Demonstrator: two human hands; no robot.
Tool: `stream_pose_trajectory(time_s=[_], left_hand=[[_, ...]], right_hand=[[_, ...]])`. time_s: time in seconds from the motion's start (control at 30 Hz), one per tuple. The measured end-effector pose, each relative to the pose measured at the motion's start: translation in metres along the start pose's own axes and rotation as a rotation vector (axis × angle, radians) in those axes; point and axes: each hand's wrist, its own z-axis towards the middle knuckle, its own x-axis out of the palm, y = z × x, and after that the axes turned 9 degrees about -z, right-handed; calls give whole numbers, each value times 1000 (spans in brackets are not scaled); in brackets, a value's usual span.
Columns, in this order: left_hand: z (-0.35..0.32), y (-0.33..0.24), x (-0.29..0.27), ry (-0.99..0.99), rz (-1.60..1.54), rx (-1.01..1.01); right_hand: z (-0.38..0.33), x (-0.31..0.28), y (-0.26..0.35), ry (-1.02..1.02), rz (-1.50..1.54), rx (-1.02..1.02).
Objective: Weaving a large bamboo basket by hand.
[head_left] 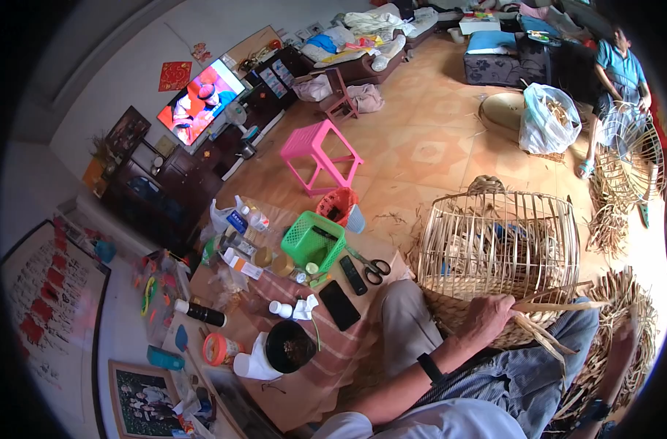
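A half-woven basket [454,311] rests against my knees, its lower wall braided from dry straw and its upper part a cage of bare thin rods. My left hand [487,320] is closed at the near side of the braided wall, pinching pale flat straw strips [544,333] whose loose ends fan out to the right. Over at the right, my right hand [625,338] reaches down at a big heap of loose straw [630,307]. Its fingers are smeared and dim, so whether it holds straw does not show.
On the left table stand a green plastic basket [313,238], scissors [376,272], a remote [353,275], a phone [339,306] and a dark bowl [291,347]. Beyond are a pink stool [320,155] and a white plastic bag [549,121]. Another person [620,69] sits at the far right beside another rod frame [645,157].
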Motion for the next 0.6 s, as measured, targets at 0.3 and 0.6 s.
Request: stream_pose_trajectory(time_s=[0.3, 0.6], left_hand=[[-1, -7, -4, -20, -29, -82], [-1, 5, -1, -12, -78, -60]], right_hand=[[-50, 245, 20, 570, -463, 302], [-32, 282, -33, 322, -136, 401]])
